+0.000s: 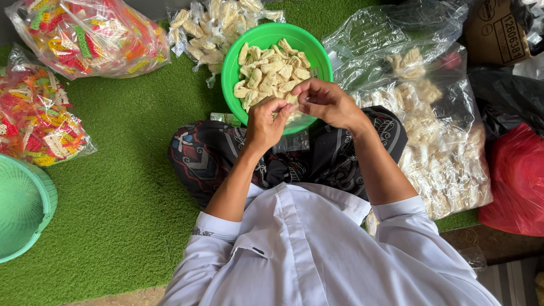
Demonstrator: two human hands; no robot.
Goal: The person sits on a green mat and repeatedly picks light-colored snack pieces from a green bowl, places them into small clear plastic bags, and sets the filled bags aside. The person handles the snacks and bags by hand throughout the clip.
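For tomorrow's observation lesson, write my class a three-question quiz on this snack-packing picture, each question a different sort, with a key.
1. True or false: the green bowl holds multicoloured crackers.
2. Multiple choice: where are the left hand and right hand? A) in the large clear bag B) together at the bowl's near rim C) on the pale green basket
3. Fill in: the ground is covered by green artificial ____.

Key: 1 false, they are pale crackers; 2 B; 3 grass.
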